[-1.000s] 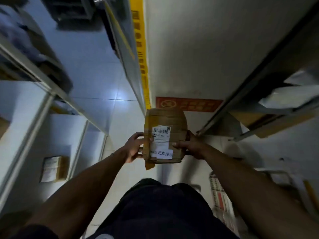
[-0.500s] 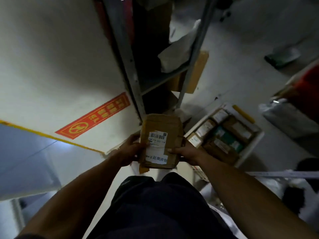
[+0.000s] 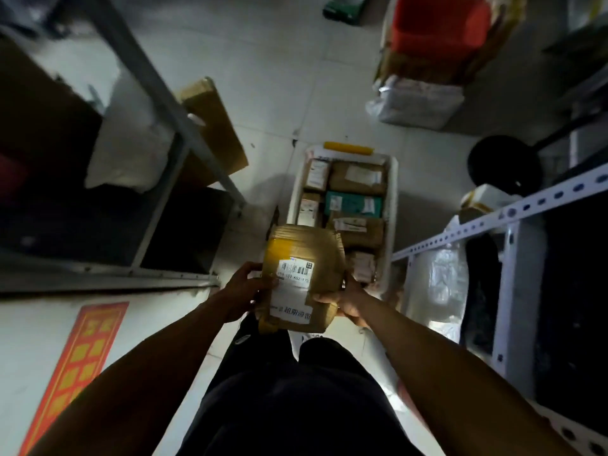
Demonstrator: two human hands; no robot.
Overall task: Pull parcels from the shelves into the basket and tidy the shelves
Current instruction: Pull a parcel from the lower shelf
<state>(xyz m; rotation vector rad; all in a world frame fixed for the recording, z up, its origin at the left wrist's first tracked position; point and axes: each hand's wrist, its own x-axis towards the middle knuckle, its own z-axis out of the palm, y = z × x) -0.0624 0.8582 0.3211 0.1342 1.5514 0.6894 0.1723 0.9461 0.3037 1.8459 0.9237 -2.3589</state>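
Parcel up front, a taped brown cardboard box with a white barcode label facing the camera, and it sits between both hands at waist height, above the person's dark trousers. Left hand grips the parcel's left edge, fingers curled onto the side and thumb near the label. Right hand clamps the right lower corner, thumb laid across the front face, the remaining fingers wrapped behind where they can't be seen. Just beyond the parcel, down on the pale tiled floor, stands the white basket with a yellow handle at its far end, and it's already packed with boxes: several brown cartons with white labels, plus a teal box in the middle. The held parcel overlaps the basket's near end in the view, clear of the contents. Off to the left, a grey metal shelf unit carries a white bag and a flat brown carton leaning out past the upright. To the right, a white perforated shelf rail cuts across, with clear plastic-wrapped goods tucked beneath it. Further back, a red and tan bundle sits above a white sack. A red and yellow sign lies low on the left.
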